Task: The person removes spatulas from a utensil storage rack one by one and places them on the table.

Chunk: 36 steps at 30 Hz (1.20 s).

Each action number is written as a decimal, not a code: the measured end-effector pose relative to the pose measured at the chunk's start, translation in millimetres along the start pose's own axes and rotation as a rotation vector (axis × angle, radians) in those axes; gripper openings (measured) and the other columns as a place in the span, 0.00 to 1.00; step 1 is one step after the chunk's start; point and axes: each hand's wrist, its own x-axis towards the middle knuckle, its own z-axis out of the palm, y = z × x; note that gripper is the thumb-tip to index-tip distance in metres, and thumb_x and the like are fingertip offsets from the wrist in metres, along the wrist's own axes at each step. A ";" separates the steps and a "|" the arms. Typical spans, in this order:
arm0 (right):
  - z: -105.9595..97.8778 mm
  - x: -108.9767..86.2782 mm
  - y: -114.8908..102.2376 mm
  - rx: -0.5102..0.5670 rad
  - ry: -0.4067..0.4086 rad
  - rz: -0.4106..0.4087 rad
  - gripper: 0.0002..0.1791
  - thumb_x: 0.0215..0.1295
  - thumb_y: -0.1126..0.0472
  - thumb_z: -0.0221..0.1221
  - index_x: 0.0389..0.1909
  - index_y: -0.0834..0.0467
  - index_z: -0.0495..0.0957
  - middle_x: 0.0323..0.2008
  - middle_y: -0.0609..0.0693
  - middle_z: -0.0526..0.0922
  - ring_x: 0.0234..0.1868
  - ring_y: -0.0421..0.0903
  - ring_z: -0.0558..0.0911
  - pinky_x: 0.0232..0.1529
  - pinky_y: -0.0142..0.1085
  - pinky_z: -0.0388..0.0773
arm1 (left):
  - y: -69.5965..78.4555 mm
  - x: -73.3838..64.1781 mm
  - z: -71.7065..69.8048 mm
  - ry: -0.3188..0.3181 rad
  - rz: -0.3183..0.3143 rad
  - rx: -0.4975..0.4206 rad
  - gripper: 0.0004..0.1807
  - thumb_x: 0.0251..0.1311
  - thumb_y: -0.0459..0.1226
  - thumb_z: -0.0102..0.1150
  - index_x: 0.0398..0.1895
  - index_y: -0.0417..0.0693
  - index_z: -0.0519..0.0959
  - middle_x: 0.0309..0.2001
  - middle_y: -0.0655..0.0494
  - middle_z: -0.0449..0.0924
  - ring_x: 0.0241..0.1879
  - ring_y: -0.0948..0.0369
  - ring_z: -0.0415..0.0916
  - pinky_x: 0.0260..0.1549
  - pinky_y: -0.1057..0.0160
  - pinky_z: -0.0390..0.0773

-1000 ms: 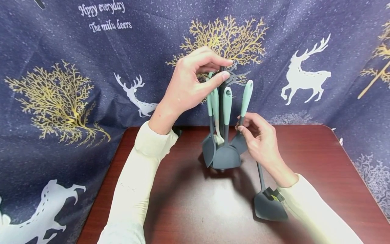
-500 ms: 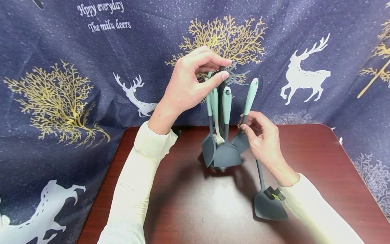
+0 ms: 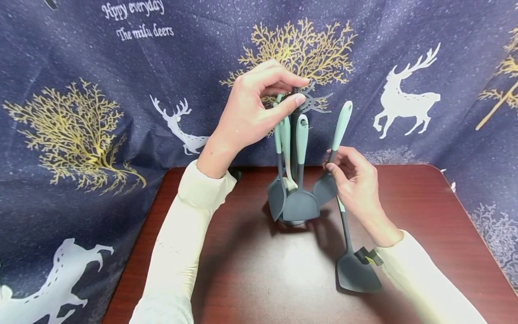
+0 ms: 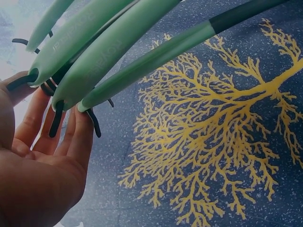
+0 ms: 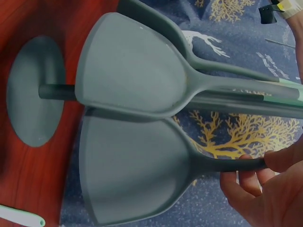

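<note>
My left hand [image 3: 256, 105] grips the top of a dark utensil stand [image 5: 35, 94] beside its hooks [image 3: 315, 102]. Several kitchen tools with mint handles hang there; a hanging spatula [image 3: 301, 204] faces me, and a pale ladle-like tool [image 3: 289, 183] is partly hidden behind it. In the left wrist view, hooks pass through the handle ends [image 4: 71, 90]. On the right, my right hand [image 3: 358, 189] pinches the dark shaft of another spatula [image 5: 137, 165], blade down. Its mint handle [image 3: 343, 123] is apart from the hooks, leaning right.
A further spatula [image 3: 358, 273] lies on the brown table [image 3: 259, 288] at the right, its handle partly behind my right hand. A dark blue cloth [image 3: 121, 67] with deer and gold trees hangs behind the table.
My right hand has moved the pinched spatula to the right, away from the stand. More of the lying spatula's handle shows. My left hand stays on the stand's top.
</note>
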 end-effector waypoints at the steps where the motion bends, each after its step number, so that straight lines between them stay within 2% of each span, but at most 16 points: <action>1: -0.9 0.0 0.1 0.000 0.007 0.005 0.14 0.67 0.82 0.61 0.50 0.69 0.83 0.41 0.55 0.86 0.40 0.45 0.89 0.47 0.30 0.89 | -1.1 0.3 0.1 0.000 0.002 0.003 0.10 0.66 0.27 0.70 0.49 0.33 0.88 0.46 0.41 0.84 0.49 0.54 0.83 0.59 0.60 0.85; 6: -6.0 -0.2 0.8 0.000 0.043 0.020 0.13 0.67 0.83 0.60 0.50 0.71 0.82 0.44 0.47 0.88 0.39 0.46 0.89 0.48 0.30 0.89 | -13.3 2.2 1.0 0.004 0.014 0.015 0.11 0.66 0.29 0.71 0.49 0.37 0.89 0.46 0.47 0.85 0.49 0.60 0.82 0.59 0.62 0.85; 10: -11.7 -0.2 1.9 -0.012 0.067 0.027 0.12 0.66 0.83 0.61 0.49 0.72 0.82 0.47 0.46 0.88 0.39 0.45 0.89 0.47 0.29 0.88 | -14.3 2.0 1.5 0.009 0.010 0.012 0.11 0.66 0.29 0.71 0.49 0.37 0.89 0.46 0.48 0.85 0.48 0.65 0.81 0.59 0.62 0.84; 13: -16.3 -0.3 3.4 -0.044 0.079 0.037 0.13 0.66 0.82 0.62 0.50 0.72 0.82 0.46 0.43 0.88 0.39 0.42 0.88 0.46 0.27 0.88 | -9.4 1.3 1.5 0.011 0.006 0.009 0.10 0.66 0.28 0.71 0.49 0.36 0.89 0.46 0.47 0.85 0.48 0.63 0.82 0.59 0.62 0.85; 16: -20.3 -1.3 5.0 -0.086 0.087 0.047 0.16 0.66 0.81 0.63 0.53 0.70 0.83 0.45 0.40 0.88 0.39 0.38 0.86 0.44 0.25 0.87 | -4.5 0.6 0.8 0.010 0.005 0.005 0.10 0.66 0.28 0.70 0.49 0.35 0.88 0.46 0.44 0.85 0.48 0.58 0.82 0.59 0.61 0.85; 20: -25.5 -2.1 6.1 -0.124 0.092 0.057 0.17 0.66 0.80 0.64 0.54 0.68 0.84 0.45 0.38 0.88 0.39 0.38 0.86 0.44 0.24 0.87 | -0.7 -0.6 -0.4 0.010 0.000 -0.001 0.10 0.66 0.27 0.70 0.48 0.33 0.88 0.45 0.43 0.84 0.49 0.51 0.82 0.59 0.60 0.85; 32: -40.2 -3.8 9.6 -0.207 0.107 0.082 0.19 0.65 0.79 0.66 0.56 0.65 0.85 0.39 0.40 0.88 0.39 0.33 0.87 0.43 0.22 0.86 | 2.2 -0.7 0.8 0.014 -0.002 -0.019 0.10 0.65 0.26 0.69 0.48 0.32 0.88 0.46 0.39 0.84 0.49 0.50 0.82 0.59 0.59 0.85; 36: -44.5 -4.3 11.4 -0.234 0.102 0.077 0.18 0.66 0.78 0.66 0.56 0.64 0.85 0.39 0.36 0.87 0.39 0.32 0.87 0.42 0.21 0.86 | 3.8 -1.2 1.6 0.017 -0.006 -0.022 0.10 0.65 0.26 0.69 0.48 0.31 0.88 0.46 0.38 0.84 0.49 0.50 0.82 0.59 0.59 0.85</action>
